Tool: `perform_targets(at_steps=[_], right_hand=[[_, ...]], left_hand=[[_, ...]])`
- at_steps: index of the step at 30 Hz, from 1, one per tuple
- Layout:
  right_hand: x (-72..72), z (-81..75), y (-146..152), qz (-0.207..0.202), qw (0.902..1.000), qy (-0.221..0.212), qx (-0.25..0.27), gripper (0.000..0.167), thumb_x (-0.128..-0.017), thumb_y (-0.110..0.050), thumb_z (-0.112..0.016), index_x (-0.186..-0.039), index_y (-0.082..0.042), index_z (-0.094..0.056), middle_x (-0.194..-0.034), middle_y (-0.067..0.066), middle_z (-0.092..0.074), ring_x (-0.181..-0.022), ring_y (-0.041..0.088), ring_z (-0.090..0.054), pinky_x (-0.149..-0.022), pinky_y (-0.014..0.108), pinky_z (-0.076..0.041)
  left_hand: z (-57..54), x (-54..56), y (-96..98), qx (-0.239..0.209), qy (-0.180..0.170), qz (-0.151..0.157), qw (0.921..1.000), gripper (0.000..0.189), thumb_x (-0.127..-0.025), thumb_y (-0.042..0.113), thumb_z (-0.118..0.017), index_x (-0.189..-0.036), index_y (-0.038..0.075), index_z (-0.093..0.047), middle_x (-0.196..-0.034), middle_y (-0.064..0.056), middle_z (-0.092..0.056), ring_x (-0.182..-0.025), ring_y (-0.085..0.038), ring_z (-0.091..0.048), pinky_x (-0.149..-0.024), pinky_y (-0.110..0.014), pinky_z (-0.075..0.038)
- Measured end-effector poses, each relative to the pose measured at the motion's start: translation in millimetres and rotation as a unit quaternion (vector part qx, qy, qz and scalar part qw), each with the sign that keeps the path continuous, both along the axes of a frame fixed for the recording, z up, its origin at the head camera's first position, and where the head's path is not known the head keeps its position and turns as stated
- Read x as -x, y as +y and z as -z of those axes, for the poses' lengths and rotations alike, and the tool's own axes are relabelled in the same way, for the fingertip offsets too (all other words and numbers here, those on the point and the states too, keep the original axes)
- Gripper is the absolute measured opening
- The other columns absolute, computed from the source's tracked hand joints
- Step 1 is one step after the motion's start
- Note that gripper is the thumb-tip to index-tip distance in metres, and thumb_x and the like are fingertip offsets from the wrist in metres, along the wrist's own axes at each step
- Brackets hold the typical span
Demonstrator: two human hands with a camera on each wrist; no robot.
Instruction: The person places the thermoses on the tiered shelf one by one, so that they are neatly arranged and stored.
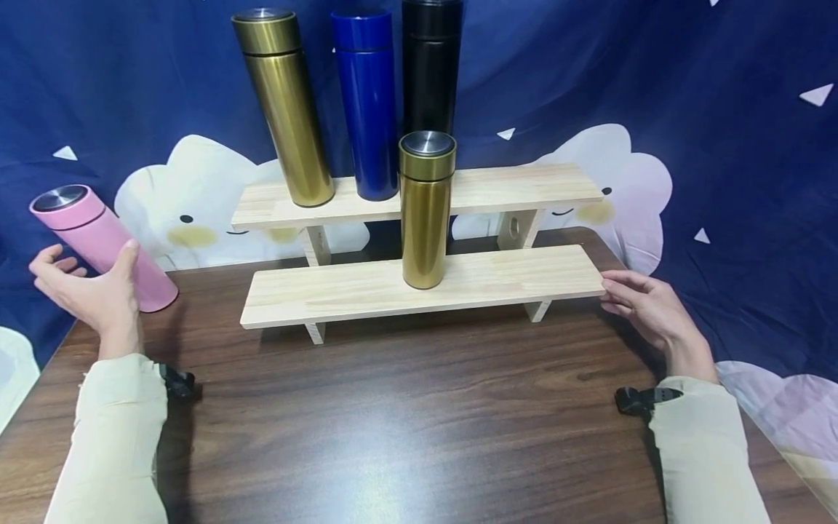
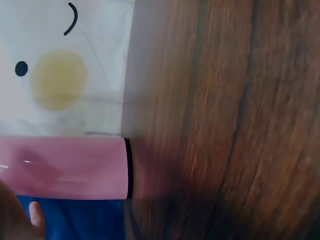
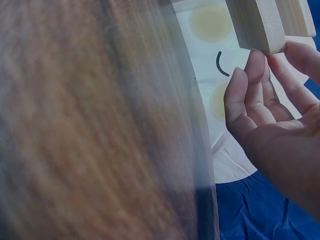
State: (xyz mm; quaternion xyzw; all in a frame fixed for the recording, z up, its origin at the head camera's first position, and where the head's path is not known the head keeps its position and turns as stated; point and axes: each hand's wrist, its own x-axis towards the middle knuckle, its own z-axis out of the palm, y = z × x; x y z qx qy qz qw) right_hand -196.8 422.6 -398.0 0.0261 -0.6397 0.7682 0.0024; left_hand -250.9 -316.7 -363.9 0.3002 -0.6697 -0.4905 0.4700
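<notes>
A pink thermos bottle stands at the table's left, seen also in the left wrist view. My left hand is beside it with fingers spread apart; its thumb overlaps the bottle in the head view. At the other side, my right hand pinches the right end of the lower tier of a pale wooden two-tier shelf. In the right wrist view its fingertips touch the end of the board. A short gold thermos stands upright near the middle of that lower tier.
The upper tier holds a tall gold thermos and a blue thermos. Behind the short gold one rises a black thermos. A dark blue curtain with cloud prints hangs behind the brown wooden table.
</notes>
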Motion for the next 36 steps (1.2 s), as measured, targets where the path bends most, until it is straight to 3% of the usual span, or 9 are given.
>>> perform_targets(at_steps=[10,16,24,33,36], right_hand=[[-0.3,0.3,0.2,-0.007,1.0,0.006,0.004,0.02,-0.098,0.004,-0.061,-0.104,-0.009,-0.076,-0.092,0.003,-0.073,-0.082,0.013,-0.068,-0.078,0.026,-0.057],[0.1,0.1,-0.6,-0.008,0.9999,0.009,0.006,0.019,-0.098,0.003,-0.062,-0.104,-0.008,-0.076,-0.092,0.003,-0.073,-0.082,0.013,-0.068,-0.077,0.026,-0.058],[1.0,2.3,-0.2,-0.007,0.9999,0.01,0.004,0.019,-0.098,0.003,-0.062,-0.104,-0.008,-0.075,-0.092,0.003,-0.073,-0.082,0.013,-0.069,-0.078,0.026,-0.058],[-0.5,2.0,-0.1,0.002,1.0,0.0,-0.005,0.018,-0.097,0.002,-0.063,-0.103,-0.009,-0.076,-0.093,0.002,-0.073,-0.083,0.012,-0.068,-0.078,0.027,-0.058],[-0.4,2.4,0.0,0.0,1.0,0.003,-0.006,0.018,-0.097,0.002,-0.064,-0.103,-0.009,-0.076,-0.093,0.002,-0.073,-0.083,0.012,-0.068,-0.078,0.026,-0.057]], left_hand=[[10.4,16.4,-13.9,0.036,0.004,0.032,0.9988,0.082,-0.07,0.035,-0.091,-0.137,0.031,-0.044,-0.131,0.01,-0.041,-0.115,0.001,-0.039,-0.101,-0.02,-0.031],[10.0,22.4,-20.4,0.036,0.015,0.028,0.9989,0.082,-0.07,0.034,-0.091,-0.137,0.03,-0.044,-0.13,0.01,-0.042,-0.113,0.001,-0.041,-0.098,-0.019,-0.031],[4.2,23.6,-22.6,0.013,-0.014,0.041,0.999,0.084,-0.072,0.029,-0.089,-0.141,0.031,-0.041,-0.137,0.01,-0.043,-0.128,0.001,-0.037,-0.107,-0.018,-0.024],[-7.1,13.4,-3.8,-0.029,-0.042,0.043,0.9978,0.082,-0.076,0.023,-0.087,-0.142,0.028,-0.039,-0.139,0.009,-0.043,-0.128,0.0,-0.036,-0.106,-0.016,-0.023],[-4.5,16.1,-6.3,-0.026,-0.04,0.039,0.9981,0.08,-0.075,0.023,-0.087,-0.14,0.028,-0.041,-0.134,0.01,-0.044,-0.123,0.001,-0.037,-0.106,-0.017,-0.025]])
